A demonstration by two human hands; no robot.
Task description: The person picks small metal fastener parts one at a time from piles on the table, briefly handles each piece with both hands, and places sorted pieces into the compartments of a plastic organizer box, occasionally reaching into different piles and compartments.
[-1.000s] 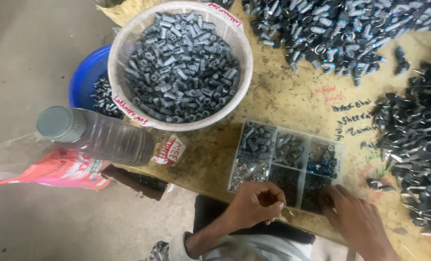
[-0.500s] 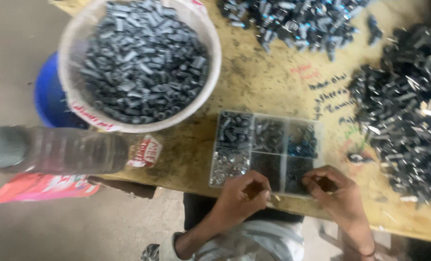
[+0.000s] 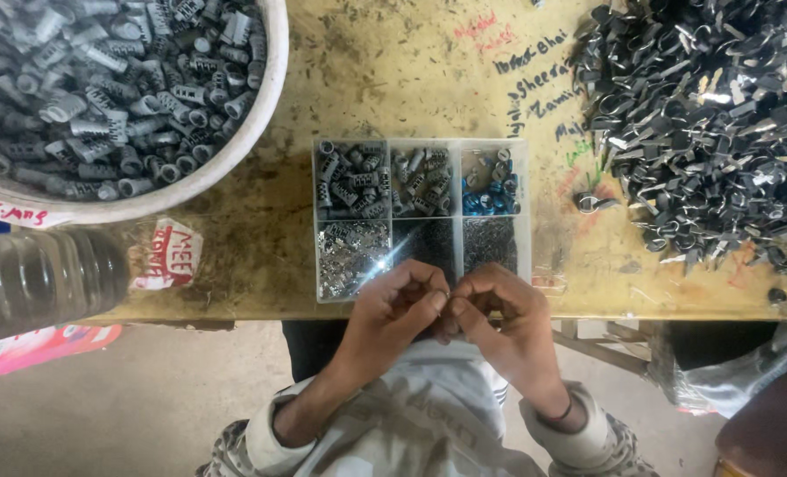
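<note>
My left hand [image 3: 393,309] and right hand [image 3: 499,318] meet fingertip to fingertip at the table [image 3: 393,97] edge, pinching a small part too tiny to make out, just below the clear six-cell box [image 3: 421,216]. A red-and-white label [image 3: 168,256] sits beside the bottle [image 3: 40,283], which is cut off, like the white tub [image 3: 208,168].

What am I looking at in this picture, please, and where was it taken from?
The view comes from a camera on a person's head, looking down at their own two bare hands. The left hand and right hand meet at the edge of a worn yellow table, fingertips pinching something too small to identify. Just beyond them sits a clear tray with six compartments of small metal parts. A white bowl of grey sleeves stands at upper left, a bottle lies at left, and a heap of dark metal clips lies at right.
</note>
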